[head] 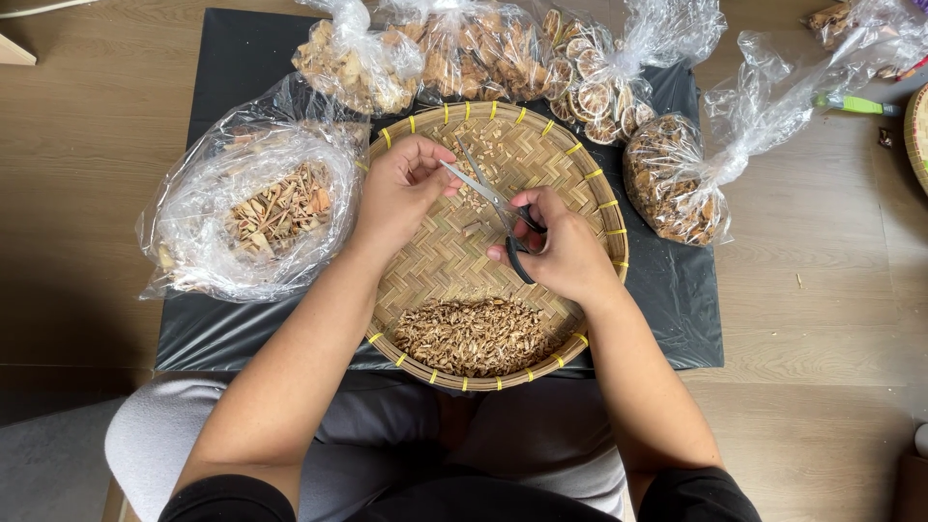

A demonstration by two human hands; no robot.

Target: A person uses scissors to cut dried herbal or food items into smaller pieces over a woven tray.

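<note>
A round woven bamboo tray (590, 184) with yellow ties on its rim lies in front of me on a black sheet. My right hand (561, 253) grips black-handled scissors (493, 201), blades open and pointing up-left. My left hand (401, 188) pinches a small dried piece at the blade tips; the piece itself is mostly hidden by my fingers. A heap of small cut brown bits (472, 333) fills the tray's near side. A few loose bits (483, 159) lie at its far side.
An open clear bag of dried stalk pieces (261, 208) sits left of the tray. Several tied bags of dried slices and bits (464, 53) line the back, and another bag (677, 179) lies to the right. A green-handled tool (855, 103) rests at far right on the wooden floor.
</note>
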